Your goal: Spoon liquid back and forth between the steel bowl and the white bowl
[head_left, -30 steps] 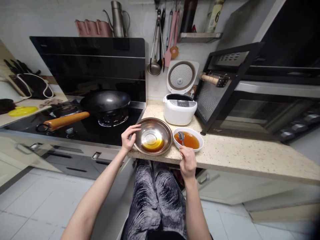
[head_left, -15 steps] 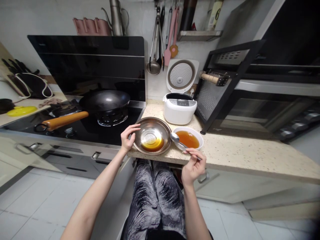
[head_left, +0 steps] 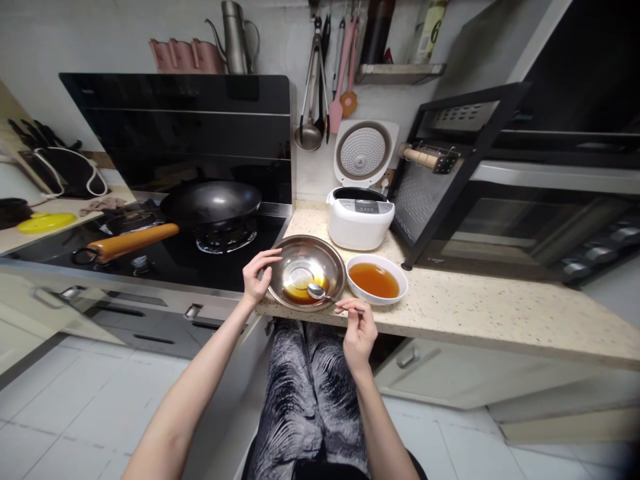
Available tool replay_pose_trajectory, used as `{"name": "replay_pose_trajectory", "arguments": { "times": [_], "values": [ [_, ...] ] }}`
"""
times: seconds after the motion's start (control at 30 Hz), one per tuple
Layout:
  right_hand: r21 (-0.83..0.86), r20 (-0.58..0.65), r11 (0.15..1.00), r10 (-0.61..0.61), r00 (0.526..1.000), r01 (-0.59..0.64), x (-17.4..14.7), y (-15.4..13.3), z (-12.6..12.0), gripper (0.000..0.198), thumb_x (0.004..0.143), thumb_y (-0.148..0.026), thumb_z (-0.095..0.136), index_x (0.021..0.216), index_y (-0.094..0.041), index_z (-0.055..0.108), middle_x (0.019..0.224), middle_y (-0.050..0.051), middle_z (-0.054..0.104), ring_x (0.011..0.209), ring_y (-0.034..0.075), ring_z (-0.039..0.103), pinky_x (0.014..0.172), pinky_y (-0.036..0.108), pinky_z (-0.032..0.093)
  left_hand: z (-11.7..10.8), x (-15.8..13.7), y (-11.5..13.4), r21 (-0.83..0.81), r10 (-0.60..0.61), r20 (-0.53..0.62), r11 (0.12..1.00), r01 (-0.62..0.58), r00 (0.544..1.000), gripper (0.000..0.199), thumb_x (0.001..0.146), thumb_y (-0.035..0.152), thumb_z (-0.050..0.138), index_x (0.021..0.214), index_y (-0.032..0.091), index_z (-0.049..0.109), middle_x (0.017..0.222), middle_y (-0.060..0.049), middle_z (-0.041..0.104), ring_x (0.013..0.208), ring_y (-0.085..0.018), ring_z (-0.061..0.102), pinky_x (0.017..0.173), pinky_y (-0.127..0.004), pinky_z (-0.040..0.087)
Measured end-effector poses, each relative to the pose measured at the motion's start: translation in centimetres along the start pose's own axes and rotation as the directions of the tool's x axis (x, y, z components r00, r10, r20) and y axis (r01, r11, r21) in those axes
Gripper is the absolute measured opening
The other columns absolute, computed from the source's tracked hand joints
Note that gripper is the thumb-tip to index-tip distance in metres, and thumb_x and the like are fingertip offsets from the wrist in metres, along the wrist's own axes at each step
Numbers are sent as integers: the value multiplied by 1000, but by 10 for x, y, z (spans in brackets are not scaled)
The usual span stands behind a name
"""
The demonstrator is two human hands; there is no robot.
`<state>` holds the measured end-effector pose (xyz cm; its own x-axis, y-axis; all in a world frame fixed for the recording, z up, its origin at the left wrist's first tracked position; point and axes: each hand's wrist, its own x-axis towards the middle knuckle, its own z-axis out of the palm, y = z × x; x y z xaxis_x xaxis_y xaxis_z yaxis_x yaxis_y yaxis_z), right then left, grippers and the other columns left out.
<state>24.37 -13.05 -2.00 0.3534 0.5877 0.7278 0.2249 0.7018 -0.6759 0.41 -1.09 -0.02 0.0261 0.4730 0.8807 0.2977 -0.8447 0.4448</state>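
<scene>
A shallow stainless steel bowl (head_left: 331,260) rests near the counter's front edge, amber liquid pooled toward its near side. At its left rim is my left hand (head_left: 257,275), closed on the edge with fingers reaching over the inside. My right hand (head_left: 361,328) pinches the handle of a metal spoon (head_left: 317,291), whose head is over the liquid in the steel bowl; whether it touches the liquid I cannot tell. Just to the right stands a white bowl (head_left: 379,301) of orange-brown liquid.
Behind the bowls a white rice cooker (head_left: 361,223) has its lid raised. A black wok (head_left: 213,202) with a wooden handle (head_left: 135,241) sits on the stove at left. A black rack (head_left: 425,193) and an oven (head_left: 530,227) border the counter's right side. Utensils (head_left: 315,87) hang on the wall.
My right hand has moved left with the spoon, from above the white bowl to the steel bowl. My left hand stays at the steel bowl's rim.
</scene>
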Motion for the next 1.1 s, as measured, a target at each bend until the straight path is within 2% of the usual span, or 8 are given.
{"name": "replay_pose_trajectory", "arguments": {
  "times": [0.33, 0.83, 1.1],
  "values": [
    [1, 41, 999, 33, 999, -33, -3, 2, 2, 21, 106, -26, 48, 91, -22, 62, 86, 2, 69, 73, 14, 67, 69, 28, 57, 0, 0, 1, 13, -17, 1, 1000, 17, 1000, 34, 98, 44, 55, 103, 19, 78, 120, -13, 76, 110, -29, 73, 96, -48, 58],
    [0, 40, 999, 43, 998, -43, -5, 5, 4, 21, 106, -28, 48, 91, -22, 62, 85, 2, 69, 73, 14, 66, 70, 28, 56, 0, 0, 0, -9, 3, 0, 1000, -3, 1000, 30, 99, 39, 56, 105, 20, 78, 121, -13, 76, 110, -29, 72, 96, -48, 57],
    [-4, 50, 998, 56, 997, -56, -6, 7, 4, 21, 106, -28, 48, 91, -22, 62, 86, 2, 69, 74, 14, 66, 70, 28, 56, 0, 1, 2, 21, -20, -3, 1000, 20, 1000, 35, 99, 45, 54, 102, 20, 78, 120, -13, 77, 109, -30, 73, 96, -49, 58]
  ]
}}
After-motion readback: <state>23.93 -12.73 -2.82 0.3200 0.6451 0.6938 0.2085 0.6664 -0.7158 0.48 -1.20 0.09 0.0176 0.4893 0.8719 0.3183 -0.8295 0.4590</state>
